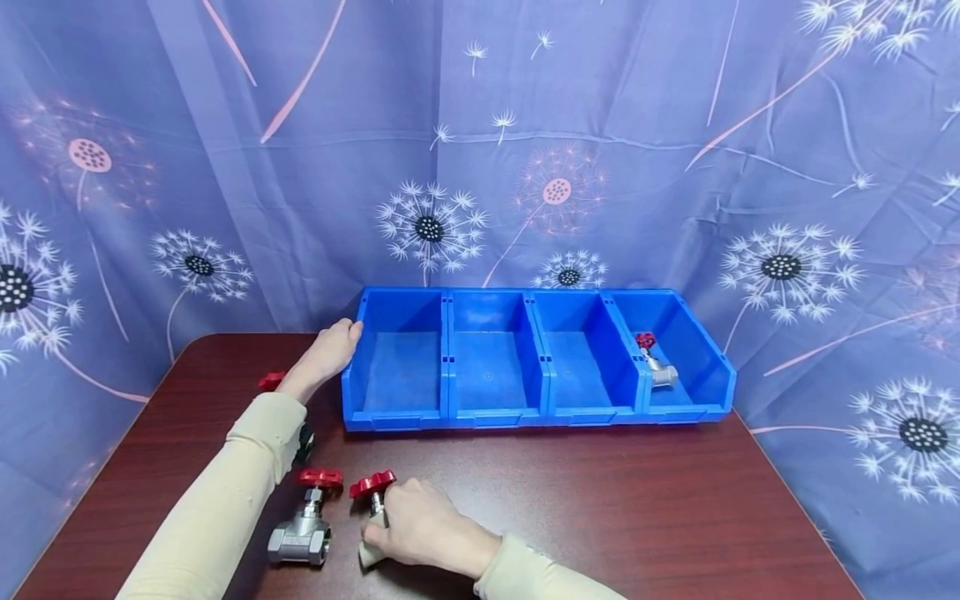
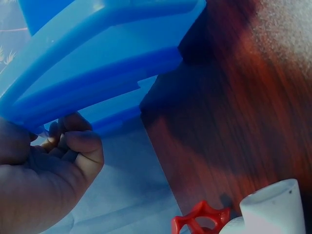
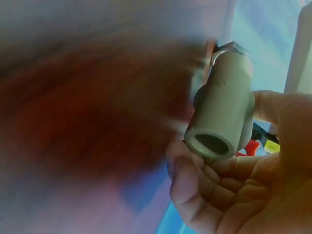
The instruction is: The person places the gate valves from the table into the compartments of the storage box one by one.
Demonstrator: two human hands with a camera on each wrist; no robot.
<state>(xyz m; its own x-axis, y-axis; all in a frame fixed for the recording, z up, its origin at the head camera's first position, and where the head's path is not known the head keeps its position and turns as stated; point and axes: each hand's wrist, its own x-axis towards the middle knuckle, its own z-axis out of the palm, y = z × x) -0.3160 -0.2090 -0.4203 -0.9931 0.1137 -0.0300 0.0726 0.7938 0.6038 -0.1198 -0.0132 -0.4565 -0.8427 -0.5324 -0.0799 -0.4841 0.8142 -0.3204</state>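
Blue four-compartment bin row (image 1: 495,421) on a wood-grain surface (image 1: 615,500), dandelion-print curtain (image 1: 487,100) behind it. Left hand (image 1: 326,358) at the bin row's left side, fingers curled, gripping its edge. Right hand (image 1: 423,521) out in front of the bin row's leftmost compartment, fingers and thumb closed round a beige pipe valve (image 3: 222,100); its red handwheel (image 1: 372,484) points toward the bin row. Can't tell if that valve touches the surface. Silver metal valve (image 1: 302,537), red handwheel up, standing front-left of the bin row, near the held one. White valve (image 2: 275,209) with red handwheel left of the bin row, only partly in view. Another silver valve (image 1: 662,374), red handwheel, inside the bin row's rightmost compartment.
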